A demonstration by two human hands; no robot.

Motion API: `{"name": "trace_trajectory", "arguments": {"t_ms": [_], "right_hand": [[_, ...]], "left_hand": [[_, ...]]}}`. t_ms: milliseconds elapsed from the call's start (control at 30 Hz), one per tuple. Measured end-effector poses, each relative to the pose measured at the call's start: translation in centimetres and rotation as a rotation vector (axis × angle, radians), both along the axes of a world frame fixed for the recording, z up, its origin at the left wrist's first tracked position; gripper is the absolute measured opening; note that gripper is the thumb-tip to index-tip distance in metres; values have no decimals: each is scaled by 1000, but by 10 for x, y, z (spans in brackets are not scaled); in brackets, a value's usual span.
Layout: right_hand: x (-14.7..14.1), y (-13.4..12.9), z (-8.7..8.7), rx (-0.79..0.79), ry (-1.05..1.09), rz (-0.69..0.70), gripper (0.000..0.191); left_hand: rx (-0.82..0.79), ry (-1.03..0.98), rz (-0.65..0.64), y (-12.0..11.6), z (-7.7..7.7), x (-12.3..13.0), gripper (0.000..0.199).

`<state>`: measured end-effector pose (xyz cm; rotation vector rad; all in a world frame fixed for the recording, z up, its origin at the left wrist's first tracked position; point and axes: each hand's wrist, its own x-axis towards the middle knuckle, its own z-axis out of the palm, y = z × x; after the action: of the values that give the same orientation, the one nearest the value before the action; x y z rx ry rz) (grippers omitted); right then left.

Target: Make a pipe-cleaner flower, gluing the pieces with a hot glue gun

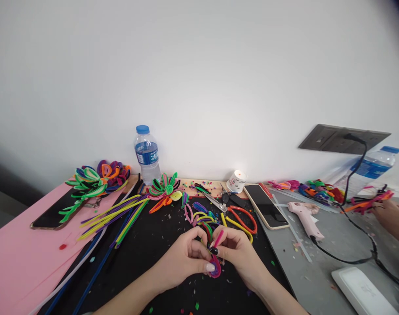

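Low over the black mat (137, 271), both hands meet at a small coil of purple and pink pipe cleaner (215, 270). Thumb and fingers of my left hand (182, 258) pinch the coil's left side. My right hand (240, 253) grips its pink strand, whose loose end points up between the fingers. Just beyond the hands lie bent pipe-cleaner loops (202, 214) in several colours. Behind these are red-handled scissors (243, 216) with their blades pointing up and left. Part of the coil is covered by the fingertips.
Straight pipe cleaners (117, 218) and a pipe-cleaner flower (168, 190) lie left, near a water bottle (147, 155). On the right are a phone (268, 205), a pink glue gun (306, 218) with its cord, and a white case (363, 291). Another person's hand (389, 214) holds pipe cleaners far right.
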<state>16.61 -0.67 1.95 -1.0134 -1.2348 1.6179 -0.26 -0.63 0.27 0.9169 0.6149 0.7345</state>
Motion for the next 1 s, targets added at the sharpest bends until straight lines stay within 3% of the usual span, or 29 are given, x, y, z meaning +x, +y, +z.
{"name": "trace_trajectory", "arguments": {"t_ms": [267,1000], "right_hand": [[1,2,-6,-19,28,20,12],[-2,0,-3,-21,47,54,9]], "left_hand": [[1,-38,-4,0,0,1,37],[33,9,-8,0,3,1,37]]}}
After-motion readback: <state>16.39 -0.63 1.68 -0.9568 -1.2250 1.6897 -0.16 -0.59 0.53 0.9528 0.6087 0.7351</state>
